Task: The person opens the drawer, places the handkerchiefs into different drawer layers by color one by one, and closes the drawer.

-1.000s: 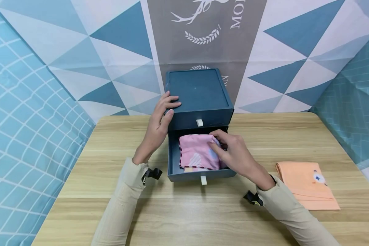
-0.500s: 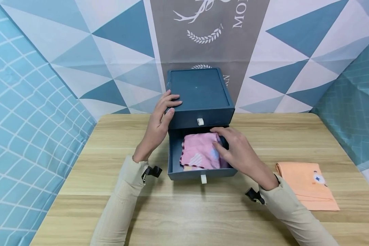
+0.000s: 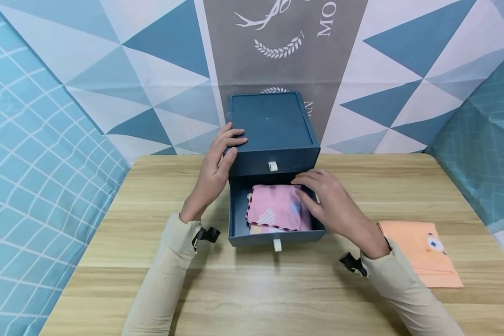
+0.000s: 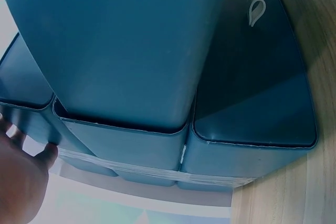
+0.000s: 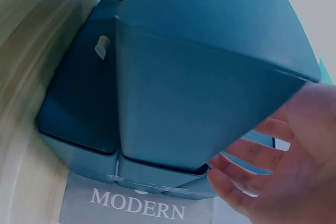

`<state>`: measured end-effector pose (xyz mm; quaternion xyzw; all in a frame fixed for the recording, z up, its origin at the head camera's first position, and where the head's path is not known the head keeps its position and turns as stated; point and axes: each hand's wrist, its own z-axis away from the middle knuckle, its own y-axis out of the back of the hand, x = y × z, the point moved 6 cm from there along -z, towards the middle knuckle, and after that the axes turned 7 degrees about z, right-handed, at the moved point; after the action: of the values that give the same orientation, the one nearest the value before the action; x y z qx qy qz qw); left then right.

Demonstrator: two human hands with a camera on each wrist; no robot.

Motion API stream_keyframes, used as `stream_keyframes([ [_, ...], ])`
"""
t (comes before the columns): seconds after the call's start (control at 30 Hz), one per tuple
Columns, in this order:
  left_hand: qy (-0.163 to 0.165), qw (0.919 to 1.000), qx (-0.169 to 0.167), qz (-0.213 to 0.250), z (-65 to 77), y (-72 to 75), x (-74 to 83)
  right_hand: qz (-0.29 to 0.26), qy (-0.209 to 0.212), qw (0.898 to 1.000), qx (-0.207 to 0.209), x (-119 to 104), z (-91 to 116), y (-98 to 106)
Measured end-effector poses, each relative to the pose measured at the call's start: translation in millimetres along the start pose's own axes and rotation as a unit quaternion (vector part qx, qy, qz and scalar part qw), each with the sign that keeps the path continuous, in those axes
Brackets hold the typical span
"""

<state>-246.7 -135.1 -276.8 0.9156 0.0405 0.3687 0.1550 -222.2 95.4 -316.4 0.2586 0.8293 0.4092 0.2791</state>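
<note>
A dark blue drawer cabinet (image 3: 270, 122) stands at the back of the table, a middle drawer (image 3: 256, 240) pulled out. Inside that drawer lies a folded pink cloth (image 3: 273, 205) with a dark checked edging and pale heart prints. My left hand (image 3: 213, 172) rests on the cabinet's top left front edge, fingers spread over the corner. At the drawer's right wall, my right hand (image 3: 332, 200) hovers with loosely bent fingers and thumb apart, the fingertips over the cloth's right side. The right wrist view shows these fingers (image 5: 247, 156) beside the drawer's outer side.
A folded orange cloth (image 3: 420, 252) with a bear face lies on the wooden table (image 3: 260, 298) to the right, partly behind the right forearm. A lower drawer with a white pull tab (image 4: 256, 9) sits under the pulled-out one. Patterned wall covering (image 3: 164, 60) hangs close behind the cabinet.
My right hand has let go of the pink cloth and drawn back to the right. The cloth has shifted slightly right and lies flatter in the drawer. My left hand keeps its place.
</note>
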Motion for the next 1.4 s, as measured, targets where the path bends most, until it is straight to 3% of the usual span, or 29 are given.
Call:
stream_keyframes([
  [0.4, 0.0, 1.0, -0.001, 0.0, -0.1, 0.0, -0.5, -0.04, -0.001, 0.998, 0.038, -9, 2, 11],
  [0.67, 0.004, 1.0, -0.006, -0.003, 0.1, -0.6, -1.0, -0.065, 0.028, 0.995, 0.067, -35, 12, 18],
  [0.87, 0.006, 1.0, -0.006, 0.004, 0.4, 1.3, -0.3, -0.087, 0.052, 0.992, 0.071, -55, 31, 18],
  [1.27, 0.009, 0.9999, -0.004, 0.004, 0.6, 1.5, 0.0, -0.088, 0.067, 0.994, -0.001, -57, 63, 1],
  [1.4, 0.011, 0.9999, -0.003, 0.005, 0.8, 0.3, -1.0, -0.115, 0.044, 0.987, -0.103, -54, 73, -23],
])
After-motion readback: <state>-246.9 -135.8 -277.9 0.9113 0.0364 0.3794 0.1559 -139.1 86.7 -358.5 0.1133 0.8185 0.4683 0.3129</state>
